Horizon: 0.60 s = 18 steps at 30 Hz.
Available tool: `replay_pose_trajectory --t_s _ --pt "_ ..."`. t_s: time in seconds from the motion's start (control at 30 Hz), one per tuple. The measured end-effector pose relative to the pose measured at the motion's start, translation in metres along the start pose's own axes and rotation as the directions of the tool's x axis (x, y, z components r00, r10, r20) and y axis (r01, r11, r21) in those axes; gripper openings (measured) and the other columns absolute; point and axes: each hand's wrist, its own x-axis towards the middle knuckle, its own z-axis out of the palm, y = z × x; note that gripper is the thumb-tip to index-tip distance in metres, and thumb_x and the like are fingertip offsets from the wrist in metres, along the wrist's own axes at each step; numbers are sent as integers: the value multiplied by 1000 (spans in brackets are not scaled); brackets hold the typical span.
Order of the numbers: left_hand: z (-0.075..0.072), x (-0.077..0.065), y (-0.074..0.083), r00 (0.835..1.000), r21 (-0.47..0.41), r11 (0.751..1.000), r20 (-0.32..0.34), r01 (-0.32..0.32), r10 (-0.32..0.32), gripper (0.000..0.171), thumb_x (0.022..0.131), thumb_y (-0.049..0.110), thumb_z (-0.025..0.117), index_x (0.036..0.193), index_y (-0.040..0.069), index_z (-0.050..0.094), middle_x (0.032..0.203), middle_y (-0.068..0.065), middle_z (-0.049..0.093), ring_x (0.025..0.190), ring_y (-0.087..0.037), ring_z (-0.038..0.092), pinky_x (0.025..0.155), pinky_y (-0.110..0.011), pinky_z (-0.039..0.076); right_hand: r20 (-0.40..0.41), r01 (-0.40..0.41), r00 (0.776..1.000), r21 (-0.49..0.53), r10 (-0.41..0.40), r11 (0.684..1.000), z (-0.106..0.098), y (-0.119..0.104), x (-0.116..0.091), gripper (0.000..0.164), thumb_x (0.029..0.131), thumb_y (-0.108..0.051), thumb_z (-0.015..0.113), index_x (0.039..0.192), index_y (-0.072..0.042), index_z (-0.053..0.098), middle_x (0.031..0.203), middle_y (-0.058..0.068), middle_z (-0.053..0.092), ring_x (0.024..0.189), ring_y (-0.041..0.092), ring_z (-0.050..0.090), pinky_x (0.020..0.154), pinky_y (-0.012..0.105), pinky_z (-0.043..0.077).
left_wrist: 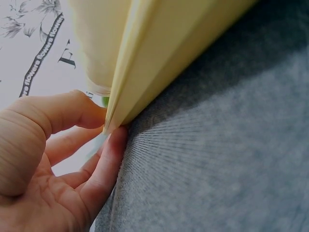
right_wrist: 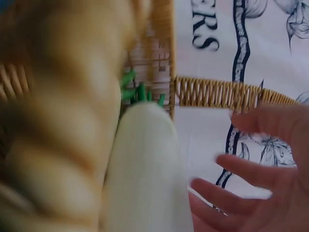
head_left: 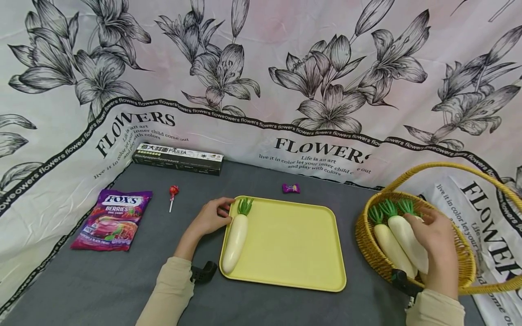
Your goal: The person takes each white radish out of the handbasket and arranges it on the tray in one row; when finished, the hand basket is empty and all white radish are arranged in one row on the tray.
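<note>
My left hand (head_left: pixel 210 216) pinches the rim of the yellow tray (head_left: pixel 291 244) near its far left corner; in the left wrist view thumb and fingers meet at the tray's edge (left_wrist: pixel 145 63). A white radish (head_left: pixel 235 243) with green leaves lies lengthwise along the tray's left side. On the right, my right hand (head_left: pixel 434 231) reaches into the wicker basket (head_left: pixel 367 253), over the rightmost white radish (head_left: pixel 417 240). Its fingers (right_wrist: pixel 241 171) are spread beside a white radish (right_wrist: pixel 147 159) in the right wrist view. Further white radishes (head_left: pixel 393 249) lie alongside, partly hidden by the hand.
The basket's tall handle (head_left: pixel 444 166) arches over its right side. A purple wrapped candy (head_left: pixel 291 188) lies beyond the tray. Left of it are a red lollipop (head_left: pixel 173 191), a purple Fox's candy bag (head_left: pixel 112 220) and a black-and-white pasta box (head_left: pixel 177 158) by the cloth backdrop.
</note>
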Motion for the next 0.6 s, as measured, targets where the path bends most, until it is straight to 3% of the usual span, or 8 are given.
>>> replay_pose_trajectory --t_s 0.17,0.4,0.6 --pt "1 0 0 1000 -7 1000 4 -4 4 52 84 -3 66 135 -2 57 108 -17 61 89 -27 66 77 -38 55 -92 -41 995 -32 38 999 -7 3 1 75 99 -38 46 153 8 20 150 39 23 133 56 29 103 64 31" --pt "1 -1 0 1000 -22 1000 -1 10 -10 53 83 -3 66 135 0 58 108 -15 62 89 -25 66 76 -38 54 94 -18 995 -198 38 980 -20 14 7 78 101 -39 42 147 18 16 145 46 19 129 61 26 102 65 31" --pt "0 -1 0 1000 -19 1000 -3 4 -4 53 83 -4 66 135 0 58 108 -16 62 88 -25 66 76 -38 55 145 -10 989 -190 39 982 -21 22 11 77 101 -35 43 146 20 14 144 47 16 129 62 25 104 65 29"
